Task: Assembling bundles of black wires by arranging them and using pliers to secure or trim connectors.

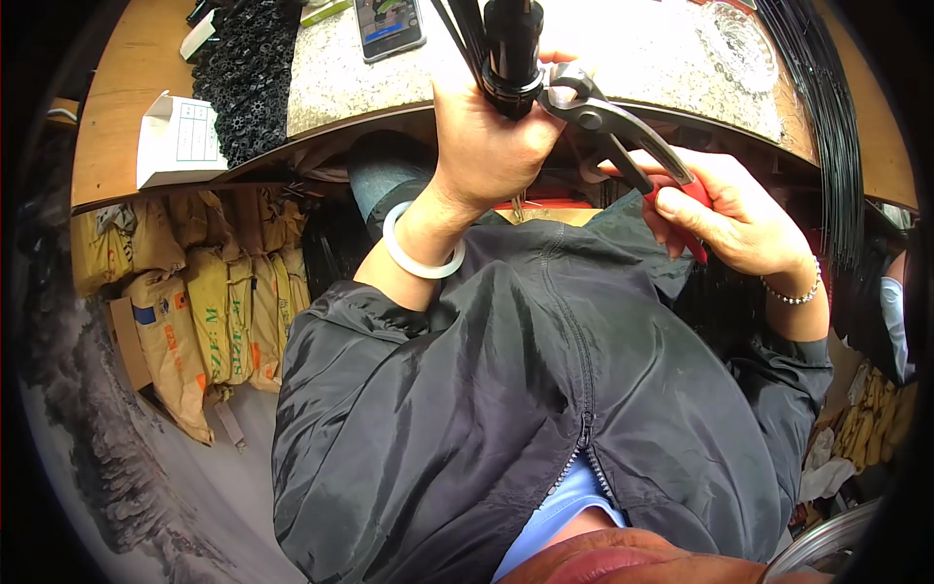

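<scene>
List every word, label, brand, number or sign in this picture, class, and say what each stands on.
Yellow sack: large green lettering runs up it; wording withheld here.
Tan sack: orange-red print, too blurred to read.
White box: a printed grid, its entries too small to read.
Phone: blue bar on its lit screen, any text too small.

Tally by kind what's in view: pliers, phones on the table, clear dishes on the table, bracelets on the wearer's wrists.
Pliers: 1, in the right hand
Phone: 1
Clear dish: 1
Bracelets: 2, a white bangle and a beaded one
Total: 5
</scene>
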`<state>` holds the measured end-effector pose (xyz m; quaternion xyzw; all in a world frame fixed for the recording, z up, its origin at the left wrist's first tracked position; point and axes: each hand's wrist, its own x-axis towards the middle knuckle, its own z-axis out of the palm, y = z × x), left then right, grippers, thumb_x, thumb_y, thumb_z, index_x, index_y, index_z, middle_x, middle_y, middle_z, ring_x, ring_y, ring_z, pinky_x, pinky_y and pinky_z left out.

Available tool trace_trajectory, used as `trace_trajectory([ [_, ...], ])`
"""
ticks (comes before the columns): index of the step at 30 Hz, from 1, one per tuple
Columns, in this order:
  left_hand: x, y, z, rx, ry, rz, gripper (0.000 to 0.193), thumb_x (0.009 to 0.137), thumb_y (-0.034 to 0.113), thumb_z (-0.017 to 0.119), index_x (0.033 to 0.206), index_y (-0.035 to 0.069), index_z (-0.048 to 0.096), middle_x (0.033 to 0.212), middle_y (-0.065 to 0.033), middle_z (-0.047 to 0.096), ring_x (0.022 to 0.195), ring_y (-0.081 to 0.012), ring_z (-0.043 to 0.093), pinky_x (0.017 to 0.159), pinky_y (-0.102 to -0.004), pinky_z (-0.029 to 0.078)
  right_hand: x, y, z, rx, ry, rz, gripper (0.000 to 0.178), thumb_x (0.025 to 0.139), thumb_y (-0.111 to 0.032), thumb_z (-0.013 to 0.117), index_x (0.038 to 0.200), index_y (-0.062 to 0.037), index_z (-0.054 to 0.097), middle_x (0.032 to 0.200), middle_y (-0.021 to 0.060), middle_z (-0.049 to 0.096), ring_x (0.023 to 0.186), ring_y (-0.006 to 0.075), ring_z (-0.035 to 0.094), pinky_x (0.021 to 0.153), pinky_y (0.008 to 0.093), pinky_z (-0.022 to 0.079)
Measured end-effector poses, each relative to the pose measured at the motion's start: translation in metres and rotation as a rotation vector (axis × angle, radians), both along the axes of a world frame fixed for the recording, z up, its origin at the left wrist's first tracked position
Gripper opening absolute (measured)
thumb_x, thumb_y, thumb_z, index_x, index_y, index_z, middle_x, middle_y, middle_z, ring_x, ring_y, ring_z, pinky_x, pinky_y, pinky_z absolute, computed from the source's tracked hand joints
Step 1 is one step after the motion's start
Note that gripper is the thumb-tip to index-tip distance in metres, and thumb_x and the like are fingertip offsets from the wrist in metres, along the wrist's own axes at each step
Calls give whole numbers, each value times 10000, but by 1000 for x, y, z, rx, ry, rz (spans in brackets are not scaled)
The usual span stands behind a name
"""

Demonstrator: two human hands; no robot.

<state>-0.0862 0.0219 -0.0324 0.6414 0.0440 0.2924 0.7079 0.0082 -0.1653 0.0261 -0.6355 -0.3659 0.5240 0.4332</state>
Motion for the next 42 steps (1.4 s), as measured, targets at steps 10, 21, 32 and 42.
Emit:
trace_trajectory([
  [10, 4, -2, 3, 155, -77, 8, 203, 755, -25, 601, 954, -63, 585, 709, -49, 617, 524, -35, 515, 431, -136, 363, -6, 6, -16, -23, -126, -66, 295, 918, -256, 465, 724, -34, 484, 538, -42, 402, 458, 14, 326, 410, 174, 267],
  [21, 9, -1, 16, -155, -79, -12, 61, 772, 27, 647, 782, -31, 629, 467, 54, 485, 385, -1, 411, 364, -164, 284, -9, 47, -48, 762, -773, -580, 227, 741, 18, 671, 958, 25, 604, 743, 4, 603, 647, 71, 563, 598, 184, 461],
  [32, 8, -2, 18, -72, -86, 47, 57, 786, 22, 623, 786, -34, 615, 483, 34, 498, 383, -16, 431, 359, -163, 295, 6, 68, -41, 1098, -1271, -541, 193, 716, -18, 697, 894, -23, 619, 809, 94, 635, 725, 191, 626, 642, 261, 503],
  [42, 13, 4, 14, 175, -192, -68, 274, 836, 71, 560, 1090, -33, 566, 850, -36, 624, 716, -61, 558, 658, -182, 441, -9, 81, -33, 1126, -1168, -490, 216, 723, -29, 695, 908, -49, 586, 785, 89, 636, 690, 189, 622, 621, 266, 504],
])
